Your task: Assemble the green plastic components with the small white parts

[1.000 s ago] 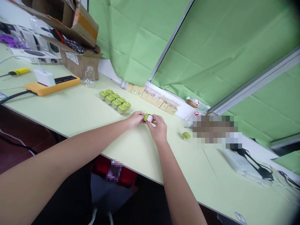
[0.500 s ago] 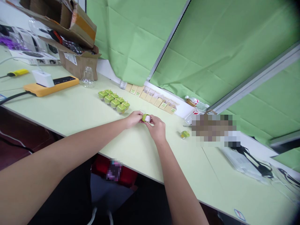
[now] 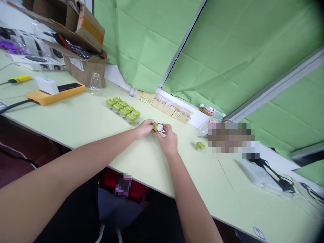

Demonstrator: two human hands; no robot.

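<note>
A small green piece with a pale pinkish-white block [image 3: 159, 127] showing in it is between my two hands, just over the table. My left hand [image 3: 145, 129] pinches its green side. My right hand [image 3: 168, 137] has thumb and fingers closed at the pale side. Something clear shows faintly behind the fingers; its shape is hidden. To the left stand several small clear containers with green lids [image 3: 124, 111], grouped in two rows. Another green-lidded container [image 3: 199, 145] sits alone to the right of my right hand.
Small cardboard boxes [image 3: 164, 104] line the wall, with plastic bottles [image 3: 212, 113] at their right end. At left are an orange power strip [image 3: 54, 95], a clear bell-shaped cover [image 3: 95, 85] and a cardboard carton [image 3: 84, 69]. A black strap [image 3: 275, 175] lies at right.
Both hands stay at nearly the same spot. The held piece has turned slightly, and my right hand has shifted a little to the left.
</note>
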